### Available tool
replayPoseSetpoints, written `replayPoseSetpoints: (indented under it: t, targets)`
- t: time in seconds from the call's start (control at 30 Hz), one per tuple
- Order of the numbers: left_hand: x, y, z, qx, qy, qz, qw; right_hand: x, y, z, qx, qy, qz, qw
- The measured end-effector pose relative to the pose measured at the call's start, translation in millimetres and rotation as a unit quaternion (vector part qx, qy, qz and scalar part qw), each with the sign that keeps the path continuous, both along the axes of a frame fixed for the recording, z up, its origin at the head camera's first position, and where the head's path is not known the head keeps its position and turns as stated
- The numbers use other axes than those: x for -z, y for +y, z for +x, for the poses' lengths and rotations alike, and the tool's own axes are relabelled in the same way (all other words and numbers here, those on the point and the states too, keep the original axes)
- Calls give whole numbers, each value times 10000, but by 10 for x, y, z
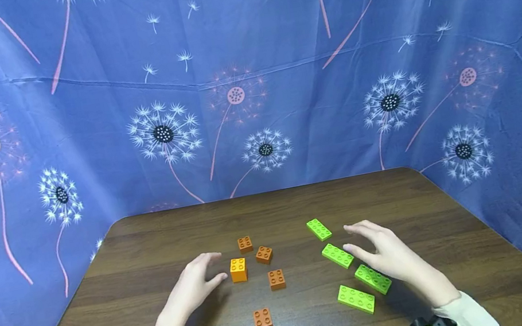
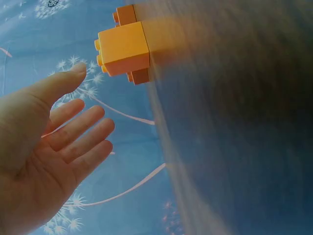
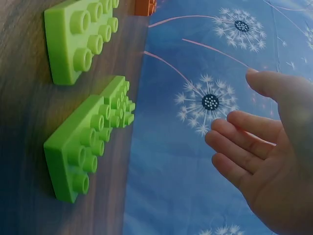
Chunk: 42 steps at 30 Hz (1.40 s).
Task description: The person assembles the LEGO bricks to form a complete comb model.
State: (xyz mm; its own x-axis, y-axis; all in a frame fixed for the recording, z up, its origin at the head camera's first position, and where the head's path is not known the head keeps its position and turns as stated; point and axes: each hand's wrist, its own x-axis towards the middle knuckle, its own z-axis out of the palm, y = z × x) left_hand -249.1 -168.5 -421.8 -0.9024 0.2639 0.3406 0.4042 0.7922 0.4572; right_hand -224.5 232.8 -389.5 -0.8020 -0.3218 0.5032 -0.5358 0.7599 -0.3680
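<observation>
My left hand [image 1: 192, 286] hovers over the table's left half, fingers extended and thumb apart, holding nothing. Just right of its fingertips stands a yellow-orange building brick [image 1: 238, 270], taller than the rest; the left wrist view shows this orange brick [image 2: 124, 49] beyond the thumb. Brown bricks lie close by: one at the back [image 1: 245, 244], a turned brick [image 1: 264, 254], another brick [image 1: 277, 279] and a nearer brick [image 1: 263, 321]. On the right, my right hand [image 1: 384, 252] is held with fingers extended and nothing in it, above several flat lime-green bricks [image 1: 337, 255]; the right wrist view shows green bricks [image 3: 78, 142] beside the palm.
The dark wooden table [image 1: 280, 212] ends at a blue cloth [image 1: 280, 95] with dandelion prints, which hangs behind it and along both sides. Two green bricks, a middle one [image 1: 373, 279] and a front one [image 1: 356, 299], lie near the right forearm.
</observation>
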Motion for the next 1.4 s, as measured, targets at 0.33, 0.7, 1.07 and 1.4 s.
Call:
replayPoseSetpoints:
  t: [0.33,0.7,1.07,1.4]
  targets:
    - [20,73,-95,120,-359,177,9991,20,-130,-30,-263,110,27,9996]
    - [45,158,-155,281,-487,309,9979,44,-274,-54,-612,201,-21,9979]
    - [71,208,-182,435,-445,54,9980,109,-471,-109,-826,17,-20,9966]
    - [110,214,-200,562,-532,114,9969,98,-657,-142,-1141,-243,128,9931]
